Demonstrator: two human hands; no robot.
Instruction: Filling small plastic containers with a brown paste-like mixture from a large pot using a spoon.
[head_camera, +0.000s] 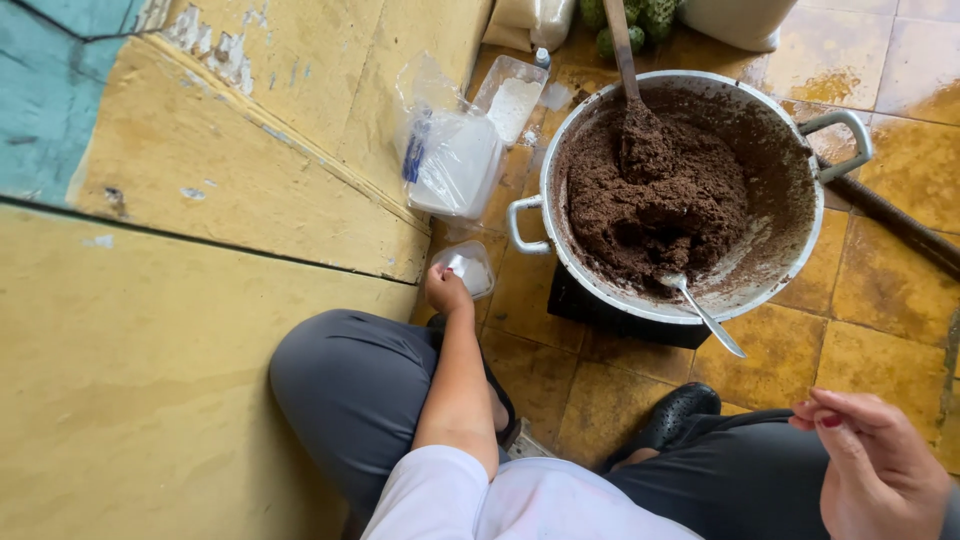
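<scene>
- Pot (690, 190): on a stand (625, 320) on the floor (880, 300), right of the wall (200, 200).
- Mixture (650, 200): in the pot.
- Ladle (625, 50) and spoon (705, 315): in the mixture, the spoon leaning on the near rim.
- Bag (455, 160): left of the pot, against the wall.
- Tub (468, 268): before the bag, at the left hand (445, 290).
- Right hand (880, 470): near right, well apart from the pot.

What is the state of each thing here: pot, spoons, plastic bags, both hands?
Pot: uncovered, partly filled with brown paste.
Metal spoon: leaning on the pot rim, bowl inside.
Wooden spoon: stuck upright in the paste.
Large plastic bag: open.
Small bag: pinched by the left hand.
Right hand: empty, fingers curled.
</scene>
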